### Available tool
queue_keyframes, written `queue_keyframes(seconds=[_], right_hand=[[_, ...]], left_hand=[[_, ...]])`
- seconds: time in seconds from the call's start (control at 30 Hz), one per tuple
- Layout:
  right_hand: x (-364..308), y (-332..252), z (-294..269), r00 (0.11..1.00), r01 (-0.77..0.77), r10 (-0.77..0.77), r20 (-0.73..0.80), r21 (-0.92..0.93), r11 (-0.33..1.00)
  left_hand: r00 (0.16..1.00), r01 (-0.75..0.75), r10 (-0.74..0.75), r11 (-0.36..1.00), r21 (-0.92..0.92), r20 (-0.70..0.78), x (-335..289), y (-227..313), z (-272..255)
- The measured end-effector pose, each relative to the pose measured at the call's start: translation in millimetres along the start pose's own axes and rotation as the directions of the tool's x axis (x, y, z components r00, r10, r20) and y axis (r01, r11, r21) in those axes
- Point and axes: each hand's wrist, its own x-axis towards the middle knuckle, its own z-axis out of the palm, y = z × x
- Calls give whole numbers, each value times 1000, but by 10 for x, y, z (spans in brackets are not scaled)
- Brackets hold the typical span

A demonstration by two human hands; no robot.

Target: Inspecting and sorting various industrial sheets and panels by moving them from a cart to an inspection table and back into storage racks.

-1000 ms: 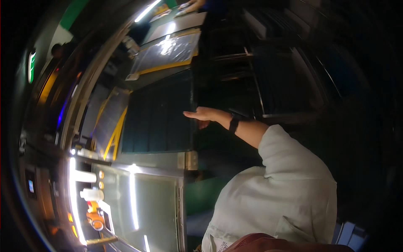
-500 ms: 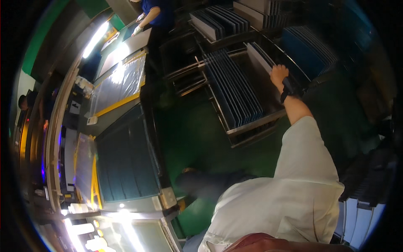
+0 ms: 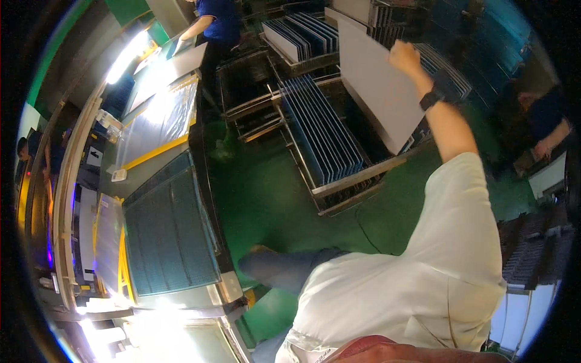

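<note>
My right hand is closed on the upper edge of a large flat white panel. The panel stands raised and tilted, with its lower end down at the metal rack. A dark watch sits on my right wrist. To the left of the held panel, several thin panels with blue faces and pale edges stand in a row on the same rack. My fingertips are partly hidden behind the hand. My left hand is outside the picture.
On the left runs a workbench with a dark teal mat and a yellow-edged, film-covered frame. More panels stand on racks behind. A co-worker in blue is at the bench's far end; another person's arm shows at right.
My right hand has risen, pulling the white panel up so that much more of its face shows. The view has shifted slightly, and a person's arm now appears at the right.
</note>
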Motion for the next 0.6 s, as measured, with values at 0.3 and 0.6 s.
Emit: queue_keyframes(seconds=[0.3,0.6], right_hand=[[-574,-128,-2046,992,99,-75,-97,995,32],[-1462,-3130,-1618,680,-233,-720,-137,891,-390]], left_hand=[[970,32,-107,946,-323,-217,112,-80,123],[991,-46,-60,688,-725,-119,621,975,-790]])
